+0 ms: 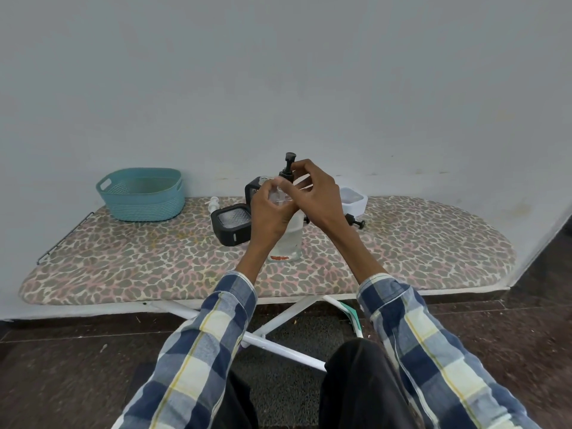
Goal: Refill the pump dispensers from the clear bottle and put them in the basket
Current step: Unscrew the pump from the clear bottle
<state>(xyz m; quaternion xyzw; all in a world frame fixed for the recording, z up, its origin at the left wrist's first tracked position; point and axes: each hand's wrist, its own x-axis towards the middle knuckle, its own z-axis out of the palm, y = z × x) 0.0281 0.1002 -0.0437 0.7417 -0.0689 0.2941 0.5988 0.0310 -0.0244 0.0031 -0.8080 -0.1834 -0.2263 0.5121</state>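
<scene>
At frame centre both hands meet over a clear dispenser (286, 239) that stands upright on the leopard-print tabletop (402, 243); the left hand (269, 209) is curled round the dispenser's upper body, fingers wrapped on the clear shoulder; the right hand (312, 193) has thumb and fingers pinched at the collar of the black pump (289, 167), whose head rises above both hands; the dispenser shows an orange mark near its base. The teal basket (142, 193) sits at the left of the tabletop, near the wall, well apart from the hands. Just left of the hands lies a black tray (230, 224) with a grated insert; a small white pump top (213, 204) stands behind it. Right of the hands, a white container (354, 201) sits near the wall; a loose black pump (356, 222) lies in front of it. Plaid sleeves (216, 335) fill the lower frame.
</scene>
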